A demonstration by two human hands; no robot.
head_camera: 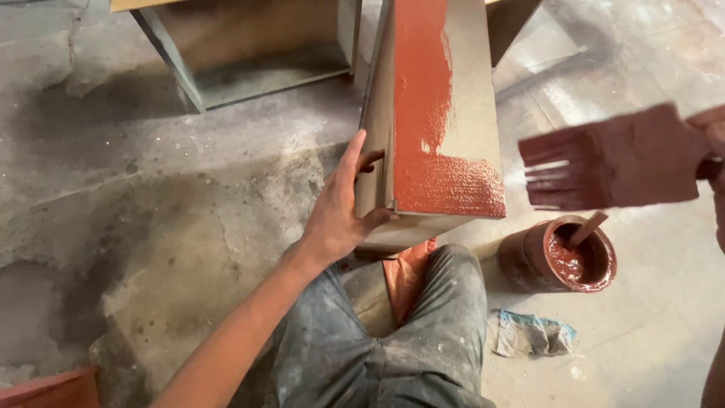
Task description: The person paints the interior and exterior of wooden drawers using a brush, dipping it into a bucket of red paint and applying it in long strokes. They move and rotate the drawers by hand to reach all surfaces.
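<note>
So the left hand (341, 215) is clamped on the near left edge of a wooden box (430, 121), thumb hooked around the front corner and fingers laid flat together up its side. The box sits dead centre, running up toward 12 o'clock, with wet red-brown paint (434, 143) covering part of its top face; the strip on the right is bare wood. Its near end rests right over the person's knees in grey, paint-spattered trousers (393, 340).

Over at 3 o'clock the right hand (714, 151) is mostly cut off by the frame edge, so can't tell how the fingers sit, but it's got a wide paint-soaked brush (612, 159), bristles pointing at the box, not touching it.

At 4 o'clock there's a paint pot (559, 257) on the concrete floor (151, 227) with a stick (587, 227) poking out, just beside the knee. A crumpled rag (532, 335) lies near it at 5. Another open wooden cabinet (249, 53) stands at 11 o'clock.
</note>
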